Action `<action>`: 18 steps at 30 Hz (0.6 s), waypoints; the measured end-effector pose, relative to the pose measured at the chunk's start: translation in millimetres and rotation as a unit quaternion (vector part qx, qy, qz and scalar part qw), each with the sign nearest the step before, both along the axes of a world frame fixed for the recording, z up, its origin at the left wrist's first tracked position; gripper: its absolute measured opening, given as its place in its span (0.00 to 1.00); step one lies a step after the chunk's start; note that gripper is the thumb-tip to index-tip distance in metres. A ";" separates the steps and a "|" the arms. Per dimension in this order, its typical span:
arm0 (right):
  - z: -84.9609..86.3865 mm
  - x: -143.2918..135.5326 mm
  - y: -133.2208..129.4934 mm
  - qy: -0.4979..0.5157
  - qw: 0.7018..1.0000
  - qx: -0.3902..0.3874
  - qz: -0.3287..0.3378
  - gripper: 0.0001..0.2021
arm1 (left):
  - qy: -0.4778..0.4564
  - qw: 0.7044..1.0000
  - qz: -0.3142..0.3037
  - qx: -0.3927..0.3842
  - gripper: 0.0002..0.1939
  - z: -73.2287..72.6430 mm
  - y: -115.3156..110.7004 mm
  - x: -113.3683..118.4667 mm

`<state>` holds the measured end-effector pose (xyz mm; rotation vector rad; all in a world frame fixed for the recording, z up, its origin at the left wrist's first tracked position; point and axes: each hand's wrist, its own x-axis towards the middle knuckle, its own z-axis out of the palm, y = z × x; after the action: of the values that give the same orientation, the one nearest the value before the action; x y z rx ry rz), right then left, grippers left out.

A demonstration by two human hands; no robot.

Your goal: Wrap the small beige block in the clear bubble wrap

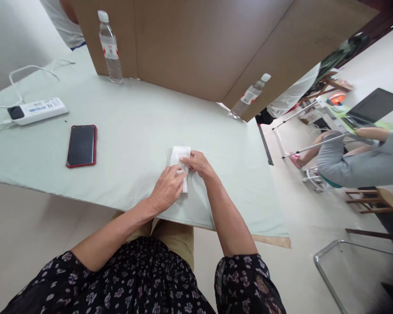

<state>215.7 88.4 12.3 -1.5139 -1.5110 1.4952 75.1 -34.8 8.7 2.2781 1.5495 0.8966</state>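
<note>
A white packet (181, 152) sits on or just above the pale green cloth (134, 126). At its three o'clock, the right hand (199, 164) pinches its edge; at seven, the left hand (168, 185) touches it, fingers bunched, grip unclear. A phone (81, 146) lies at nine.

Pale wall (6, 48), pale floor (298, 274), stool (391, 200) — wooden

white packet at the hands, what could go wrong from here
The white packet is close to the near edge of the pale green cloth, so it might drop if the left hand and right hand lose it. The cloth also runs under the upright left bottle, so a hard tug could tip that over.
</note>
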 end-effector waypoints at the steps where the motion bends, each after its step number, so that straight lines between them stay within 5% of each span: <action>1: -0.9 -0.3 1.8 0.004 1.000 0.001 0.008 0.15 | 0.021 1.000 -0.001 -0.004 0.13 2.8 0.2 -0.1; 9: -3.0 1.6 -12.2 0.055 0.990 0.130 0.020 0.13 | 0.031 0.999 -0.015 -0.035 0.12 2.1 8.3 -7.2; 13: 4.8 8.5 -40.6 0.020 0.969 0.237 0.062 0.13 | -0.011 0.998 0.060 -0.009 0.09 -6.0 0.5 -9.6; 16: 4.9 15.4 -62.8 -0.009 0.951 0.286 0.113 0.13 | -0.058 0.988 0.142 -0.007 0.18 -12.6 -4.5 -11.6; 18: 2.9 18.5 -73.9 -0.033 0.936 0.321 0.140 0.10 | -0.100 0.985 0.139 -0.015 0.27 -16.4 -3.1 -15.0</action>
<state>234.2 14.5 15.1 -0.9931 -2.0604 0.9331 60.1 -37.9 -7.7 1.9121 1.8014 1.1236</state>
